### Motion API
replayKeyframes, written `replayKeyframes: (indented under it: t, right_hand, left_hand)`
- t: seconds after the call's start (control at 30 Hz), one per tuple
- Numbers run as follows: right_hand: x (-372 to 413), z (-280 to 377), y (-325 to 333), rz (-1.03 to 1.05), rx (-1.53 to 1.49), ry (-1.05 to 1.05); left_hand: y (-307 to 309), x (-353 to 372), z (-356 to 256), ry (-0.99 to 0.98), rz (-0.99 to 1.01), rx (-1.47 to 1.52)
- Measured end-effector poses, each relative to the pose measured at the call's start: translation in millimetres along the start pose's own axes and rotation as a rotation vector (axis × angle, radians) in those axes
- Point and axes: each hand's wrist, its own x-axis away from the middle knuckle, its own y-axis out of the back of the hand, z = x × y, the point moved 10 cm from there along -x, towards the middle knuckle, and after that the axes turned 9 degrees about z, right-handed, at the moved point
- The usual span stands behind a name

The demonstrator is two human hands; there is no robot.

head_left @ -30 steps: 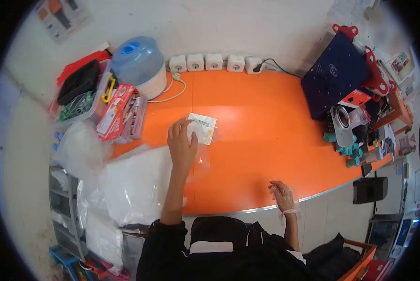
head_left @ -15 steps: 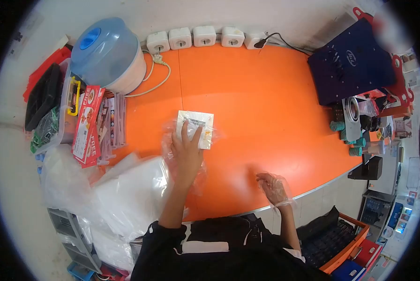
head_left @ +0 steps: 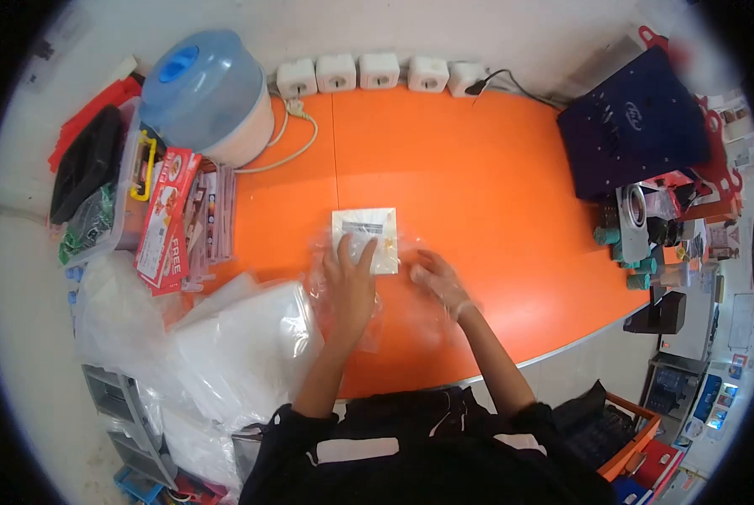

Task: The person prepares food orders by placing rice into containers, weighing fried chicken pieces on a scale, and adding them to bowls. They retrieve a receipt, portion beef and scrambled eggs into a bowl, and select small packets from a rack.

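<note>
A flat cream-white square packet (head_left: pixel 385 247) with a dark printed strip lies on the orange table. Across its lower left part, the spread fingers of my left hand (head_left: pixel 349 290) rest on it. Crumpled clear plastic (head_left: pixel 320 286) lies around and under that hand. Just right of the packet, my right hand (head_left: pixel 440 282) is slightly blurred, its thumb and fingers apart and pointing at the packet. Loose clear plastic film, like a thin disposable glove, wraps my right hand down to the wrist.
Clear plastic bags (head_left: pixel 242 353) are heaped at the left front. Behind them stand red-and-white cards (head_left: pixel 165 223), a plastic bin (head_left: pixel 124 181) and a blue-lidded tub (head_left: pixel 209 101). Wall sockets (head_left: pixel 379 71) line the back. A dark blue bag (head_left: pixel 634 126) and green spools (head_left: pixel 638 280) occupy the right.
My right hand has moved up and left, from the table's front edge to beside the packet. My left hand stays on the packet; the whole view has shifted slightly.
</note>
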Motion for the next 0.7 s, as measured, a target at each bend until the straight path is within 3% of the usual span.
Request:
replayKeyframes:
  t: [0.07,0.2,0.23,0.27,0.37,0.4,0.43,0.47,0.53,0.57,0.6,0.67,0.7]
  right_hand:
    - [-22.1,-8.5,-18.8,0.155,-0.389,-0.211]
    - [-18.6,119.6,-23.8,0.227,-0.318,0.073]
    - [-22.4,146.3,-13.6,0.187,-0.355,0.037]
    - [-25.0,173.4,-4.7,0.147,-0.397,-0.004]
    - [-41.2,352.9,29.2,0.230,-0.544,0.552]
    - [-39.6,393.8,51.4,0.089,-0.471,0.537]
    - [-40.5,448.8,69.5,-0.079,-0.443,0.651]
    - [-59.0,497.7,94.9,-0.093,-0.308,0.757]
    - [-76.8,591.6,100.7,0.098,-0.467,0.947]
    - [-136.6,636.1,136.7,0.189,-0.392,0.980]
    - [-145.8,657.2,135.4,0.193,-0.392,0.991]
    - [-159.3,656.3,163.5,-0.277,-0.549,0.846]
    - [-166.2,655.7,153.1,-0.124,-0.592,0.867]
  left_hand:
    - [2.1,9.8,-17.3,-0.094,-0.049,0.046]
    - [76.0,12.8,-80.9,-0.352,-0.233,0.199]
    - [103.1,16.6,-94.7,-0.392,-0.277,0.186]
    - [142.8,32.6,-108.9,-0.478,-0.442,0.164]
    - [208.3,92.0,-108.3,-0.634,-0.871,0.001]
    - [216.7,110.0,-95.6,-0.596,-0.957,-0.035]
    - [218.3,126.4,-79.4,-0.543,-1.068,-0.092]
    - [221.5,139.0,-63.4,-0.497,-1.155,-0.074]
    - [215.3,148.1,-36.3,-0.321,-1.187,-0.087]
    - [210.0,152.4,-29.3,-0.330,-1.199,-0.093]
    - [202.6,146.5,-19.8,-0.258,-1.140,-0.099]
    - [186.9,145.6,-7.3,-0.188,-1.084,-0.105]
    - [179.7,144.4,3.0,-0.085,-1.020,-0.088]
